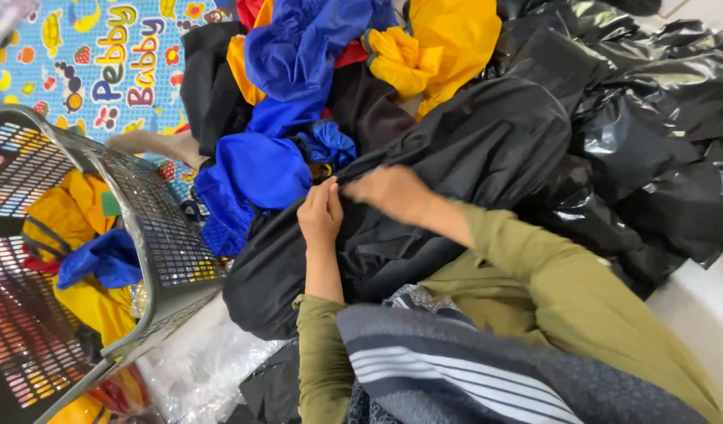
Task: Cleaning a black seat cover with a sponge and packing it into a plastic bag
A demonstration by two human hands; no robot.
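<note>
1. Both hands grip one edge of a large black fabric garment [456,149] that lies across the person's lap.
2. Left hand [321,212] is closed on the cloth; right hand [393,192] pinches it just beside.
3. Blue and yellow shiny garments [299,63] are heaped behind.
4. Grey plastic mesh laundry basket [153,228] stands to the left, holding yellow and blue clothes.

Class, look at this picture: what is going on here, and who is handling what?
A person in olive-green sleeves is working at a pile of clothes. The left hand and right hand both pinch the edge of a large black fabric garment. Beyond it lie bright blue garments and yellow garments. A grey mesh plastic laundry basket at the left holds more yellow and blue clothes. Shiny black plastic bags lie at the right.
</note>
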